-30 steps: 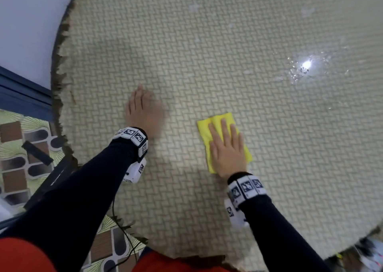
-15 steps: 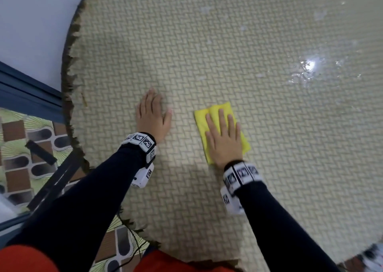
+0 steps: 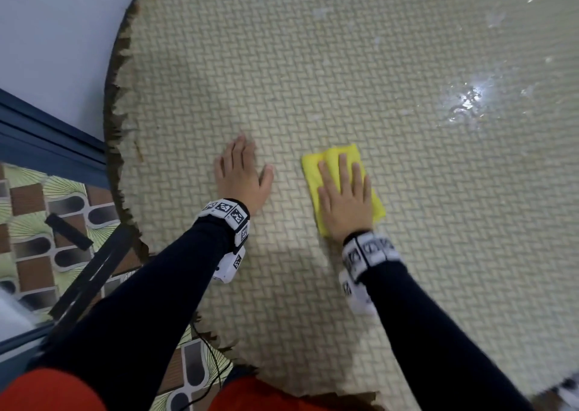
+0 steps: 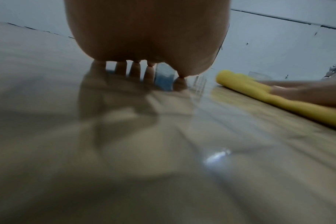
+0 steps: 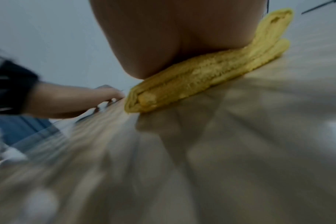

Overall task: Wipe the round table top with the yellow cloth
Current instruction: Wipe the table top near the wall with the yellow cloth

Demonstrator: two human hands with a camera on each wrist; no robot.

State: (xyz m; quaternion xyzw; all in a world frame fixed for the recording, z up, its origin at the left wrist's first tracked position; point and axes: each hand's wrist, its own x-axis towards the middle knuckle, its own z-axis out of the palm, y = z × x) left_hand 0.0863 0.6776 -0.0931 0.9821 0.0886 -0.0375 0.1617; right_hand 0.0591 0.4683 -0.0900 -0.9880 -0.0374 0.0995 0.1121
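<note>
The round table top has a beige woven pattern under a glossy clear cover. A folded yellow cloth lies flat near the middle. My right hand presses down on it with straight fingers, palm covering most of it. My left hand rests flat on the bare table a little to the left of the cloth, fingers straight and slightly spread. The right wrist view is blurred by motion.
A bright glare with wet streaks shows at the right of the table. The table's left edge is frayed and dark. Beyond it are a pale wall, a blue frame and patterned floor.
My right hand has slid the cloth forward, away from me and slightly left. My left hand has settled flat on the table near the cloth.
</note>
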